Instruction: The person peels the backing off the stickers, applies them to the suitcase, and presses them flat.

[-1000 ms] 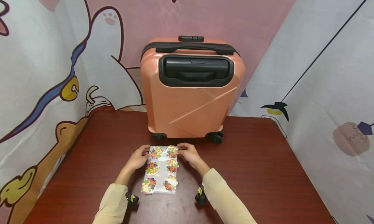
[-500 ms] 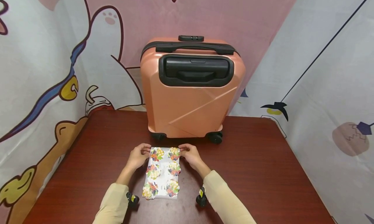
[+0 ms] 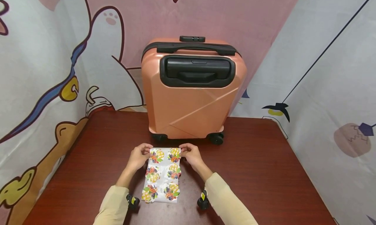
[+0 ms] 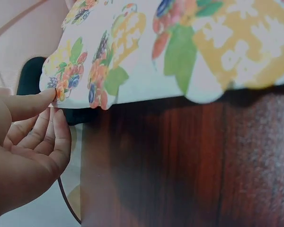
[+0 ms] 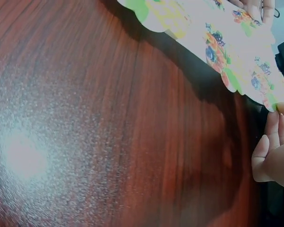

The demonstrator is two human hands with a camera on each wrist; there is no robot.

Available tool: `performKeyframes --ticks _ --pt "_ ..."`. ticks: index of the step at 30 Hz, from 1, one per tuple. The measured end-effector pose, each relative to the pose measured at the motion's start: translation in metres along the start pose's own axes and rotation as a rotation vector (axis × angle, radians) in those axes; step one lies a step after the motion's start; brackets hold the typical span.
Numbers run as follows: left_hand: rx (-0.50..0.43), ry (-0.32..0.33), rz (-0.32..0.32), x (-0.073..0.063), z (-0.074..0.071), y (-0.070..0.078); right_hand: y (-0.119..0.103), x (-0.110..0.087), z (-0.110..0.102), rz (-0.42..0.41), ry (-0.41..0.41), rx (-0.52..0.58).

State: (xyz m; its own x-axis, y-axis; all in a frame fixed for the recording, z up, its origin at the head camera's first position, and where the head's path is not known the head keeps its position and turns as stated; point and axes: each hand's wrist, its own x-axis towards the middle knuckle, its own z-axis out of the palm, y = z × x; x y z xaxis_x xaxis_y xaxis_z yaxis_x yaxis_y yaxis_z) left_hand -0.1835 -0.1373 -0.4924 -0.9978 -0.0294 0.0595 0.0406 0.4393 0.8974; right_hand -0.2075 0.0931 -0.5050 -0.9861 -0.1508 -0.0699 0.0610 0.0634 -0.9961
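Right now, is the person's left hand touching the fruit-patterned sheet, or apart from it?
Touching. The left wrist view shows it plainly: the left hand pinches a corner of the fruit-patterned sheet, its thumb overlapping the printed face.

The sheet (image 3: pixel 163 169) is white with 6 multicoloured fruit prints (image 3: pixel 171 190), the suitcase (image 3: pixel 191 111) salmon-orange.
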Motion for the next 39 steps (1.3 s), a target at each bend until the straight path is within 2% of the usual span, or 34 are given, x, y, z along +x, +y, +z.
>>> performKeyframes --ticks 4,10,17,23,26,34,39 --pt "-0.027 0.005 0.017 0.0 -0.001 0.005 -0.011 -0.003 -0.001 -0.003 0.005 -0.003" --pt "-0.052 0.007 0.042 -0.001 -0.002 0.01 -0.038 -0.018 0.002 -0.073 0.016 -0.079" --pt "-0.05 0.044 0.077 -0.004 -0.002 0.012 -0.016 -0.007 -0.003 -0.091 0.024 -0.13" --pt "-0.049 0.055 0.094 -0.005 0.0 0.011 -0.018 -0.009 -0.005 -0.112 0.02 -0.132" --pt "-0.041 0.049 0.084 -0.006 0.0 0.012 -0.021 -0.009 -0.006 -0.16 0.014 -0.14" --pt "-0.038 0.037 0.091 -0.011 -0.001 0.02 -0.03 -0.013 0.001 -0.337 -0.001 -0.37" --pt "-0.027 0.032 0.109 -0.013 0.0 0.024 -0.032 -0.017 0.006 -0.376 -0.029 -0.463"
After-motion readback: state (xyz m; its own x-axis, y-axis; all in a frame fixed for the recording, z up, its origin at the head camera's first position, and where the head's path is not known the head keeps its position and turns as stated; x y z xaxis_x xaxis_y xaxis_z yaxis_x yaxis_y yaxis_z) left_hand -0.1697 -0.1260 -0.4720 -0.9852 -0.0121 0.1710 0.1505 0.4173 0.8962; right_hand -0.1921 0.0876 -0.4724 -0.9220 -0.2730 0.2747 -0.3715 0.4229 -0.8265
